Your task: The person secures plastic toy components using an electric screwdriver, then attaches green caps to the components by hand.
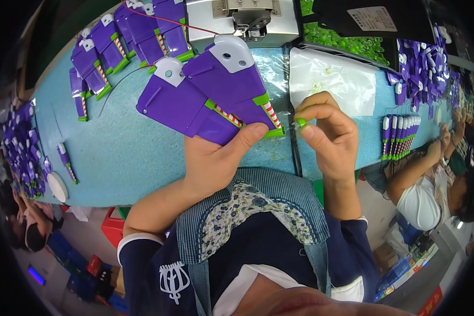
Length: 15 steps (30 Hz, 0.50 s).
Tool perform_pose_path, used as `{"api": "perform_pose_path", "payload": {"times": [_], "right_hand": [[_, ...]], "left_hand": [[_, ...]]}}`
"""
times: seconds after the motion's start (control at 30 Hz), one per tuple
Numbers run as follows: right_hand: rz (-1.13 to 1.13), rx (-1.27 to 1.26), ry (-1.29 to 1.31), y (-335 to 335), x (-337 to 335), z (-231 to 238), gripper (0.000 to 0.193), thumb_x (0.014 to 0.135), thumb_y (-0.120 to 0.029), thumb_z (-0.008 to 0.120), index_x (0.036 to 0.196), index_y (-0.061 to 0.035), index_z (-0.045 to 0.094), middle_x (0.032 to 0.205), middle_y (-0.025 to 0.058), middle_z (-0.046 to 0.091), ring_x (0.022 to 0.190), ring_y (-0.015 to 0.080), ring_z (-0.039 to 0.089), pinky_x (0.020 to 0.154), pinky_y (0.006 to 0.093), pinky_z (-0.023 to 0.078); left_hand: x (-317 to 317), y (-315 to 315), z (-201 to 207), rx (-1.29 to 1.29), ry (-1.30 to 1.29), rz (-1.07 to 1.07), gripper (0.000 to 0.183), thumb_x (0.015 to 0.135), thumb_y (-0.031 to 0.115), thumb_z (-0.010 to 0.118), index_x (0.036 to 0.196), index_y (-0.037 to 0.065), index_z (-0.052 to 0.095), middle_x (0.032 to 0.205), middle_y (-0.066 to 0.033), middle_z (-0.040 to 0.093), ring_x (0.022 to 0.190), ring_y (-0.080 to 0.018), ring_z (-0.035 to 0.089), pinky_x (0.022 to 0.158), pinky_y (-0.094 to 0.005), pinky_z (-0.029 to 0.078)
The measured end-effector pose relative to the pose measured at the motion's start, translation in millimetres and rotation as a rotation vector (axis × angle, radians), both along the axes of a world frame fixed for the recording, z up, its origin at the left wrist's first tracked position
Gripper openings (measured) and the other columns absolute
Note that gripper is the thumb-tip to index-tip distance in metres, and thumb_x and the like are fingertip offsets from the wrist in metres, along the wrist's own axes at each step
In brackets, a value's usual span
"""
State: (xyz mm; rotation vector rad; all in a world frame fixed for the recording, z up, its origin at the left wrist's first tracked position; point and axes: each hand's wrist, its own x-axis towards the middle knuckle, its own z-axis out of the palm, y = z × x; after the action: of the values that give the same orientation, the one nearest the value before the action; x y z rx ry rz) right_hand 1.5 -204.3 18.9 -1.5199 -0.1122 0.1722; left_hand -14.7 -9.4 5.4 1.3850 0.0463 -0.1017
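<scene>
Fanned out in my left hand [210, 163] are two purple plastic toy wing parts. One purple wing part [171, 105] lies to the left, and a second purple wing part [224, 81] overlaps it on the right. Each has a white rounded corner, a red-and-white striped strip and green edging; my thumb presses across their lower ends. My right hand [334, 137] is closed in a pinch on a small green plastic piece [301, 122], just right of the green end of the nearer wing part, with a small gap between.
Behind the parts stands a metal machine [245, 39]. A bin of small green pieces [345, 47] and a clear plastic sheet [347, 79] are at the right. More wing parts [97, 47] lie back left; purple piles [424, 73] sit at both sides. A co-worker's arm [413, 168] reaches in at right.
</scene>
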Motion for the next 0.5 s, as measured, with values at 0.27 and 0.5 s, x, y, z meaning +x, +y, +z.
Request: {"api": "perform_pose_path", "payload": {"times": [0.27,0.5], "right_hand": [[0.058,-0.285,-0.166,8,-5,2,0.018,0.071,-0.001,0.073,0.088,-0.0027,0.068,0.089,0.007,0.061,0.087,0.016,0.053,0.078,0.0272,0.041],[0.068,-0.176,-0.05,10,-13,-6,0.016,0.069,0.001,0.075,0.084,-0.0022,0.067,0.084,0.0067,0.06,0.077,0.0132,0.054,0.069,0.0244,0.042]], "left_hand": [[-4,3,1,-0.073,0.055,-0.008,0.022,0.081,0.001,0.069,0.102,-0.001,0.062,0.094,-0.0054,0.065,0.084,-0.0109,0.061,0.072,-0.0241,0.05],[-6,-2,6,-0.138,0.137,-0.004,0.021,0.082,0.001,0.068,0.102,-0.001,0.062,0.092,-0.0053,0.065,0.082,-0.0109,0.062,0.072,-0.0237,0.05]]}}
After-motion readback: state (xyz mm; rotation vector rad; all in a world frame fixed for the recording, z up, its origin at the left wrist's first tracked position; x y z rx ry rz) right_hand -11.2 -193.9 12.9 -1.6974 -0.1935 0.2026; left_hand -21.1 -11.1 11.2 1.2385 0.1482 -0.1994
